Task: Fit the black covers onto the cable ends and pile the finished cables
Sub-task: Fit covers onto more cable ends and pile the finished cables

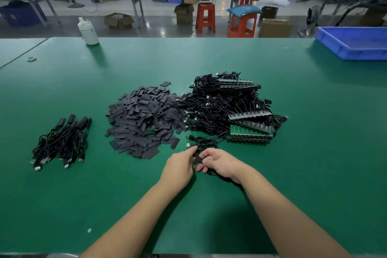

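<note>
Flat black covers (144,119) lie in a heap at the middle of the green table (314,153). To its right sits a tangle of black cables with green circuit boards (230,107) at their ends. A smaller pile of finished cables (60,142) lies at the left. My left hand (180,165) and my right hand (222,163) meet just in front of the heaps. Together they pinch one black cover (198,159) between them. A black cable (211,173) loops under my right hand; its covered end is hidden by my fingers.
A white bottle (89,31) stands at the far left of the table and a blue tray (356,43) at the far right. Two loose USB plugs (190,140) lie just beyond my hands. Red stools and cardboard boxes stand past the table's far edge.
</note>
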The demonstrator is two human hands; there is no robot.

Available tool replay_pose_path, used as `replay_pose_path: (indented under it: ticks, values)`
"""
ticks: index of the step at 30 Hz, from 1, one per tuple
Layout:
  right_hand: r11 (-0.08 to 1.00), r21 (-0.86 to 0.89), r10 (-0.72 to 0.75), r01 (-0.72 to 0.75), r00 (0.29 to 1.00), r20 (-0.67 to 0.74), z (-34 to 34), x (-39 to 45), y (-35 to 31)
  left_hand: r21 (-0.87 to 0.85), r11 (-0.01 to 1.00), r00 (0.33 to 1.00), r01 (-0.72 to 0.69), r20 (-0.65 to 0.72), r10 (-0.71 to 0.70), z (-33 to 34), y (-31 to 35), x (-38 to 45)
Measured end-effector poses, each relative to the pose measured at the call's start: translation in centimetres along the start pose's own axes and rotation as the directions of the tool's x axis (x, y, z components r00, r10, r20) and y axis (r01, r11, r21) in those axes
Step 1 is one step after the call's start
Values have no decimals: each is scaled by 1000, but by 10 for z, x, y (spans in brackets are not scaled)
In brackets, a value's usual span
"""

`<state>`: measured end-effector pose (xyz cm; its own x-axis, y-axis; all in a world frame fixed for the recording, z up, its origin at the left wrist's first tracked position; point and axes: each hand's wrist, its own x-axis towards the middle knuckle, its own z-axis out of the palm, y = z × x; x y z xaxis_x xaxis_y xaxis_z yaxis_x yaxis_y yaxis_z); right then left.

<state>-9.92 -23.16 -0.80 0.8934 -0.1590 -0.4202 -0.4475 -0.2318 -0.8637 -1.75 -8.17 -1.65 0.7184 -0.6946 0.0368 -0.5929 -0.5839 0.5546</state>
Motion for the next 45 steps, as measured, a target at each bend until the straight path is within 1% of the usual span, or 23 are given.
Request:
replay_pose_path:
  ticks: [2, 4, 6, 7, 8, 12, 17, 20, 22, 27, 29, 32, 34, 36, 41, 45]
  values:
    - [1000, 18, -8, 8, 1000, -1, 0, -1, 1, -272, 957, 994, 99, -7, -105, -4, 1, 2]
    - [999, 34, -9, 10, 1000, -4, 0, -1, 1, -438, 887, 987, 146, 12, -157, -8, 0, 3]
    - [999, 47, -7, 7, 1000, -8, -1, -1, 2, -548, 816, 979, 186, 28, -204, -10, -1, 2]
    - [999, 46, -5, 6, 1000, -11, -1, -1, 2, -561, 804, 974, 197, 19, -225, -10, -2, 2]
    - [999, 43, -4, 4, 1000, -13, -1, -1, 2, -546, 813, 971, 202, 2, -240, -9, -3, 1]
    - [999, 41, -5, 6, 1000, -19, -1, -1, 2, -456, 871, 961, 184, -102, -256, 0, 0, -3]
    - [997, 71, -22, 25, 999, -34, 0, -3, 2, -488, 856, 944, 170, -169, -284, 16, 12, -12]
    - [996, 81, -29, 32, 998, -47, 1, -4, 1, -556, 811, 922, 181, -191, -337, 23, 16, -15]
    - [996, 82, -32, 36, 998, -54, 2, -4, 1, -584, 794, 919, 169, -198, -340, 25, 17, -17]
    - [995, 92, -34, 38, 998, -46, 2, -5, 1, -567, 804, 925, 179, -182, -334, 25, 11, -17]
    - [996, 87, -27, 32, 998, -48, 3, -5, 0, -627, 757, 923, 184, -154, -352, 26, 7, -17]
    - [998, 65, -13, 17, 998, -54, 3, -5, -1, -747, 640, 912, 183, -115, -395, 27, 7, -17]
    - [999, 39, -5, 7, 998, -59, 4, -6, -2, -812, 562, 898, 158, -119, -424, 27, 12, -17]
    - [1000, 22, 4, -3, 998, -69, 5, -7, -4, -842, 521, 881, 140, -134, -454, 27, 18, -16]
    - [999, 23, 31, -29, 995, -97, 4, -6, -11, -848, 516, 871, 121, -159, -465, 26, 30, -11]
    - [997, 70, 49, -43, 994, -95, 5, -7, -18, -836, 531, 870, 138, -153, -468, 21, 28, -8]
